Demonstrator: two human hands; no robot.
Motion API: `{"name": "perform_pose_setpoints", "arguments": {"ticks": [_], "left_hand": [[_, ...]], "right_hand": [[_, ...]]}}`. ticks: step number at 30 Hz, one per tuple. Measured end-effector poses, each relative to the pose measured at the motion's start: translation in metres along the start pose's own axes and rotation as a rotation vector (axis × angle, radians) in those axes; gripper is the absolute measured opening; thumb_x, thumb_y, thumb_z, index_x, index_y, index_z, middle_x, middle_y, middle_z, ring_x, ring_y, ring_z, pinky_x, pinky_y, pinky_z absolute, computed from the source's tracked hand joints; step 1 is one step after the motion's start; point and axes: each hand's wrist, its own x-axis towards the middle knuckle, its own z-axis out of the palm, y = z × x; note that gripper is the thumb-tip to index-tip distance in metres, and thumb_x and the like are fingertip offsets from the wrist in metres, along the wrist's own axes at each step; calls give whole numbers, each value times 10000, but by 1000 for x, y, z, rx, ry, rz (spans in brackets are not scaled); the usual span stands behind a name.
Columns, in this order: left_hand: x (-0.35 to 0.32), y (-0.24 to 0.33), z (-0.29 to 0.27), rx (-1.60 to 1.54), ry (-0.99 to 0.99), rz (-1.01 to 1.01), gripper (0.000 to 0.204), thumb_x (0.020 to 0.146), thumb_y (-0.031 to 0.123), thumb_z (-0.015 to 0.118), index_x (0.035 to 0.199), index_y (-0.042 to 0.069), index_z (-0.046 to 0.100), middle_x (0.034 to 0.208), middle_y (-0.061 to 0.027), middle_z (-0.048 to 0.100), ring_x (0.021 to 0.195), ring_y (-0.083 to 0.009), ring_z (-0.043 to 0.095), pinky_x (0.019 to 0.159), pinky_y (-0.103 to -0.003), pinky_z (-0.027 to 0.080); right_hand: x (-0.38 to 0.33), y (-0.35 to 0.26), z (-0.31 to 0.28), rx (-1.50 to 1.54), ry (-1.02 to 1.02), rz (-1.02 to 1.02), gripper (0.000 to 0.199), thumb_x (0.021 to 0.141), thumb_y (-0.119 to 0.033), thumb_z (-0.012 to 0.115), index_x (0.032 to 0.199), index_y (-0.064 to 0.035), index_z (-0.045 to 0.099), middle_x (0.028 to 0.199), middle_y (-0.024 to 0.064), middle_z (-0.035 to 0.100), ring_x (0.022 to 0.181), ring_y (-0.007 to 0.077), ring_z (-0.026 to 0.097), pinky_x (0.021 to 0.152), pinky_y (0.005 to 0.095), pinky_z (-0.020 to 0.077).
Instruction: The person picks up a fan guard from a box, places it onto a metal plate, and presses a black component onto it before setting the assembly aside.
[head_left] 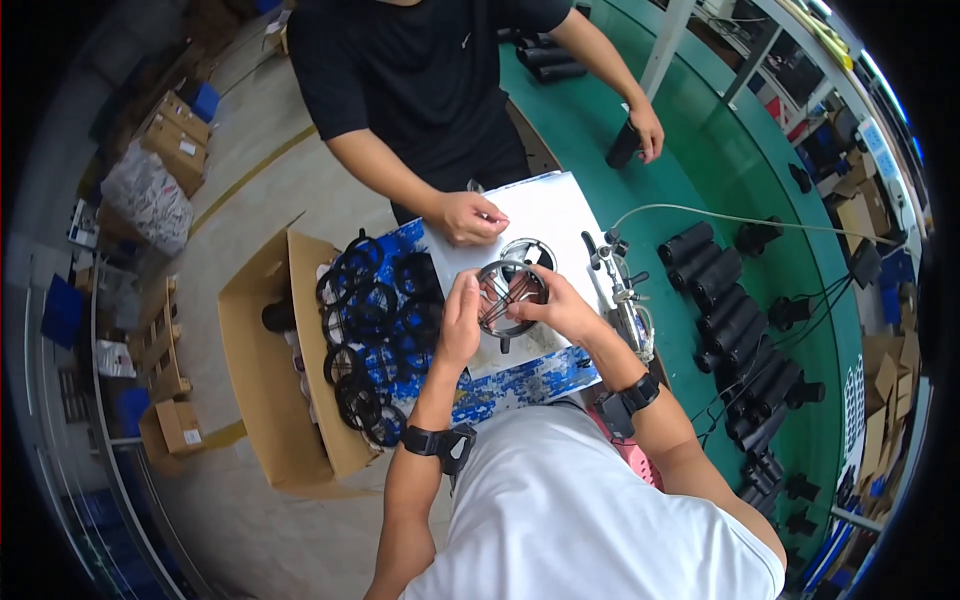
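Between my two hands, above a white sheet [463, 262], is a round black ring-shaped part [506, 300] with thin spokes or wires across its inside and a small tab on its near edge. My left hand [461, 322] is closed on the ring's left side. On its right side my right hand [566, 308] grips it, the thumb reaching in over the opening. Just beyond the ring, another round black-and-silver part [530, 250] lies on the sheet, partly covered by the held one. What lies under my fingers is hidden.
Black rings [366, 300] are heaped on the blue-and-white worktop at left, beside an open cardboard box [262, 400]. A metal fixture [622, 292] with a hose stands at right. A co-worker's hand [468, 218] hovers over the sheet. Black cylinders [728, 312] line the green bench.
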Motion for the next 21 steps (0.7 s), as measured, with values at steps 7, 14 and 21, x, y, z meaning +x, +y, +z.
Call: {"name": "perform_pose_setpoints", "arguments": {"ticks": [7,14,21], "left_hand": [[23,-27,12,337,-34,2,463,779,14,672,1206,16,490,859,-41,572,601,-61,535,509,-218,444],[44,-49,25,764,82,52,442,776,130,679,1200,96,560,863,-142,629,700,-263,668,604,-373,532],[77,-59,17,1169,67,355,555,779,224,667,1312,148,530,1312,-120,489,1280,-334,390,1081,-497,256]], "right_hand": [[12,37,-12,-332,261,-42,316,756,-112,639,1036,2,547,691,115,617,636,198,642,596,315,503],[24,45,-20,-654,487,-179,463,719,-221,674,1147,-77,572,784,169,640,721,352,632,676,410,506],[44,54,-41,-1033,660,-372,434,702,-195,706,1131,-145,665,1073,118,580,1019,330,527,896,436,445]]}}
